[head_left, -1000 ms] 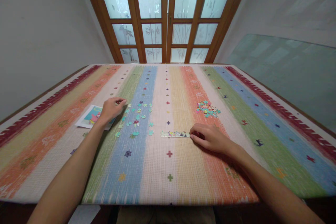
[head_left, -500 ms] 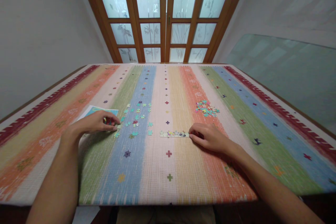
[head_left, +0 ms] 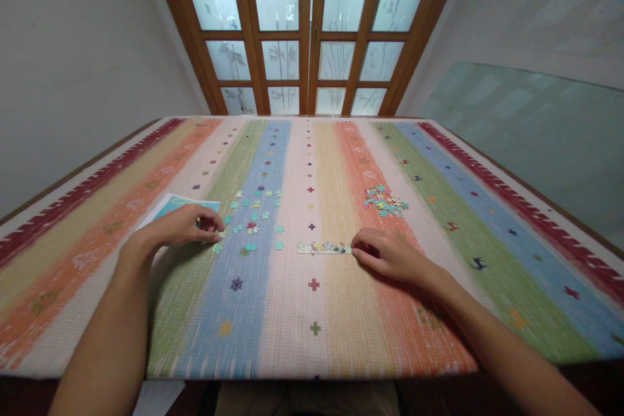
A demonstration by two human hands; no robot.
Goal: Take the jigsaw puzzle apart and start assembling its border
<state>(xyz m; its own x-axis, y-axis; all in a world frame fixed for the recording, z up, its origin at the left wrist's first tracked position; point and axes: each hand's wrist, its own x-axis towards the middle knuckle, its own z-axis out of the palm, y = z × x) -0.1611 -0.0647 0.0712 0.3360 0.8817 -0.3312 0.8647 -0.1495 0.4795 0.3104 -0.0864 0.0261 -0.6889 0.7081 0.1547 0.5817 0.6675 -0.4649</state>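
My left hand (head_left: 188, 224) is on the left among scattered pieces, thumb and forefinger pinched on a small pale jigsaw piece (head_left: 222, 234) that the fingertips mostly cover. Just below them lies another loose piece (head_left: 217, 248). A joined strip of jigsaw pieces (head_left: 322, 248) runs straight across the middle of the cloth. At its right end, my right hand (head_left: 390, 252) has thumb and fingers closed on the last piece, its other fingers curled. Several loose teal pieces (head_left: 251, 247) lie spread out between my left hand and the strip.
A heap of jigsaw pieces (head_left: 385, 201) lies beyond my right hand. Partly under my left hand is a printed picture sheet (head_left: 168, 205). The striped tablecloth (head_left: 292, 312) covers the table, with wooden glazed doors (head_left: 307, 32) past its far edge.
My left thumb and forefinger have drawn closer together over the pale piece, which shows less now. My right hand and the strip stay where they were.
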